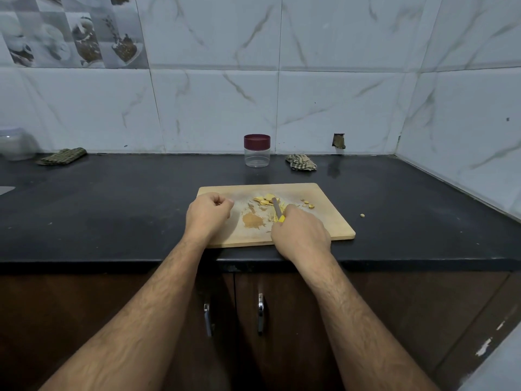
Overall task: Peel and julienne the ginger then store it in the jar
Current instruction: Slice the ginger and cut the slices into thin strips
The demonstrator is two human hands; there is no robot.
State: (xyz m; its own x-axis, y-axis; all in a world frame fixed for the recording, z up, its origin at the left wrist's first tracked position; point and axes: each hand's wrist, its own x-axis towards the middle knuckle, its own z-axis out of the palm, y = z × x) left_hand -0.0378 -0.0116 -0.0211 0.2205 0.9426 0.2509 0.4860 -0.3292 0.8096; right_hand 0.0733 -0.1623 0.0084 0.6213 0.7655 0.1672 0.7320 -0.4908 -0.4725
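Observation:
A wooden cutting board [324, 204] lies on the black counter near its front edge. Yellow ginger slices [265, 199] sit at the board's middle, thin strips lie beside the blade, and a pile of brown peelings [253, 220] lies nearer me. My right hand [300, 235] grips a knife with a yellow handle [279, 214], its blade pointing at the slices. My left hand [208, 214] rests on the board's left end, fingers curled with nothing visible in them. A clear jar with a maroon lid [256, 150] stands closed behind the board by the wall.
Small ginger bits [307, 204] lie on the board's right part, and one piece [362, 215] on the counter beyond it. Checked cloths lie at the back left [62, 156] and beside the jar [300, 162]. A plastic container [17, 143] stands far left. Cabinet doors below.

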